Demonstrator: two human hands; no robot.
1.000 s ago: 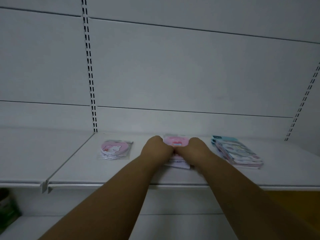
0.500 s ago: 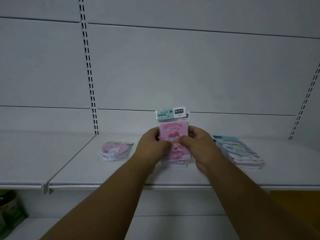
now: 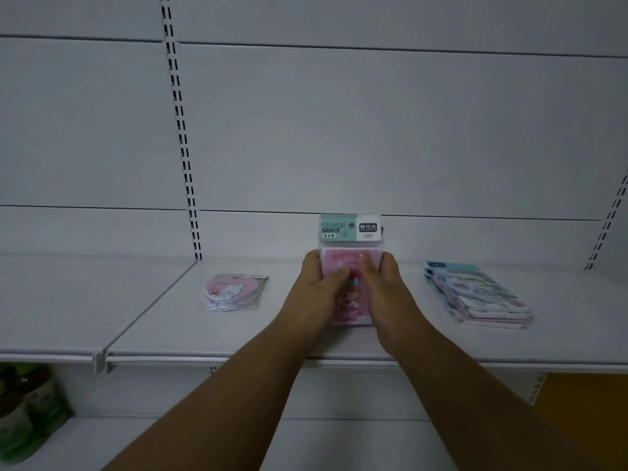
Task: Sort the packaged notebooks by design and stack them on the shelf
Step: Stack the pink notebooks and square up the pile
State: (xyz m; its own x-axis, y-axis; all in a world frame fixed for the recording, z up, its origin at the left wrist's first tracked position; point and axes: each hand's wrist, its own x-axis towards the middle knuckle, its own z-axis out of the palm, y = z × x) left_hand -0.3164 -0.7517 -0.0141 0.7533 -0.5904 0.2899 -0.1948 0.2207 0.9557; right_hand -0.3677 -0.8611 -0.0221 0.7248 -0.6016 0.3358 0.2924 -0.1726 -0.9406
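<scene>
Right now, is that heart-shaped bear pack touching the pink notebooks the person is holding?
Apart. The head view shows bare white shelf between the heart-shaped bear pack and the pink notebooks held in both hands.

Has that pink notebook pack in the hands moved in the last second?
Yes. The pink notebook pack was lying flat on the shelf; now both hands hold it tipped up, its header against the back panel.

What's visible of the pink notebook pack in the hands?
The pink notebook pack is a clear plastic sleeve over a pink cartoon cover, topped by a teal-and-white header card reading FASHION GRACE. It stands upright on the white shelf, mid-shelf. The left hand and right hand grip its sides, thumbs across the front.
</scene>
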